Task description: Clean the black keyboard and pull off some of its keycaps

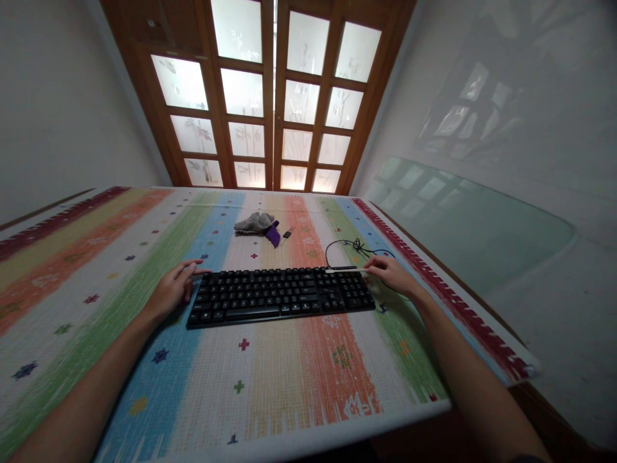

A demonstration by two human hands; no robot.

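Note:
A black full-size keyboard (270, 294) lies flat on the patterned tablecloth in front of me. At its left end is my left hand (176, 287), with the index finger stretched toward the back corner and the other fingers curled against the side edge. My right hand (384, 271) pinches a thin pale stick (343, 270) by its right end. The stick reaches leftward over the back of the number pad; its tip is too small to make out. Behind the right hand, the black cable (357, 244) lies in a loose knot.
Beyond the keyboard sits a crumpled grey cloth (253, 224) with a purple piece (273, 233) beside it. A small black object (288, 235) lies to their right. The striped tablecloth (270, 366) covers the table, which has a wall along its right side.

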